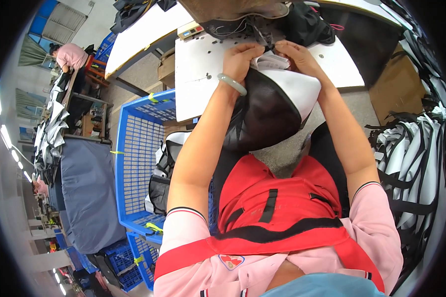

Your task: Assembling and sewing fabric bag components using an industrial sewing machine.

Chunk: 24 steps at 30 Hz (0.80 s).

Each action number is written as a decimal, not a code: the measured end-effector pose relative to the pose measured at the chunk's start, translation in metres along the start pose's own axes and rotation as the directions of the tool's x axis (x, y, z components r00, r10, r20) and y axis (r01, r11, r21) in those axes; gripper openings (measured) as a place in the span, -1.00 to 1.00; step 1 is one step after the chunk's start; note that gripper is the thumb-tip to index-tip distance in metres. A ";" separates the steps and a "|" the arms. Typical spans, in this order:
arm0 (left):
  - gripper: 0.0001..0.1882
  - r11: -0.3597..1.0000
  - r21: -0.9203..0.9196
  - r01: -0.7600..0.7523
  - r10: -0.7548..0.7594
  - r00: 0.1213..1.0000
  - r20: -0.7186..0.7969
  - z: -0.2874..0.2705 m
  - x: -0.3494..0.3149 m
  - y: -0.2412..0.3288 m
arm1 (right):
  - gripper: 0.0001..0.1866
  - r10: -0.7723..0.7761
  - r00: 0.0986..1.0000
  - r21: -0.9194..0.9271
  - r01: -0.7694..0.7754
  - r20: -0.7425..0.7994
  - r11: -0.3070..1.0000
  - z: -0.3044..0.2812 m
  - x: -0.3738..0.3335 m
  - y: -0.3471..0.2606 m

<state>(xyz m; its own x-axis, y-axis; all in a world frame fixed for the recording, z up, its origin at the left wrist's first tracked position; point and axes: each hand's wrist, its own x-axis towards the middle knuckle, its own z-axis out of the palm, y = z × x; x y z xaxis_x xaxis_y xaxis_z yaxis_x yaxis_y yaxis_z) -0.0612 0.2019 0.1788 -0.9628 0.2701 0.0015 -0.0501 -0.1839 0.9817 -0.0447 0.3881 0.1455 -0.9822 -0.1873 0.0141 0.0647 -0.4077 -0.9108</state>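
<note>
A black and white fabric bag piece [267,116] hangs from both my hands over the near edge of the white worktable [198,74], down above my lap. My left hand [242,57], below a pale bangle [232,84], pinches the upper edge of the piece. Close beside it, my right hand [298,55] is closed on the same edge, with its fingertips near the left ones. A white folded part [271,62] shows between the hands. Just beyond stands a sewing machine [233,11]; its needle area is too unclear to make out.
A blue plastic basket [142,106] with black and white pieces [161,183] stands at my left. Several white pieces with black straps [411,153] hang at my right. Black fabric [309,24] lies on the table's far right. Another person [72,55] bends over a table far left.
</note>
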 end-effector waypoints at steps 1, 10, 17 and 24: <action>-0.79 1.000 -0.005 -0.008 0.008 1.000 0.011 -0.001 0.000 0.000 | -0.84 0.005 0.999 -0.022 -0.006 -0.044 1.000 0.003 -0.004 -0.001; -0.81 0.999 -0.052 0.010 -0.010 1.000 0.002 -0.004 0.004 0.001 | -0.91 0.021 0.999 -0.057 -0.023 -0.043 0.998 0.015 -0.006 -0.015; -0.86 0.998 -0.055 -0.028 0.028 1.000 -0.007 -0.002 0.006 -0.004 | -0.88 0.003 0.992 -0.027 -0.006 -0.123 1.000 0.011 -0.012 -0.006; -0.82 0.998 -0.057 -0.003 0.001 0.999 -0.035 -0.007 0.010 -0.002 | -0.86 -0.053 0.968 -0.055 0.041 -0.244 0.998 0.002 -0.024 -0.010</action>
<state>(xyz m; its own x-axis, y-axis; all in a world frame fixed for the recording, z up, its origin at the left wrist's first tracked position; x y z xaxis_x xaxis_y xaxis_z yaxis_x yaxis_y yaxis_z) -0.0726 0.1980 0.1751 -0.9715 0.2369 -0.0045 -0.0626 -0.2382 0.9692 -0.0214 0.3951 0.1549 -0.9976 0.0583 -0.0384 0.0145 -0.3655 -0.9307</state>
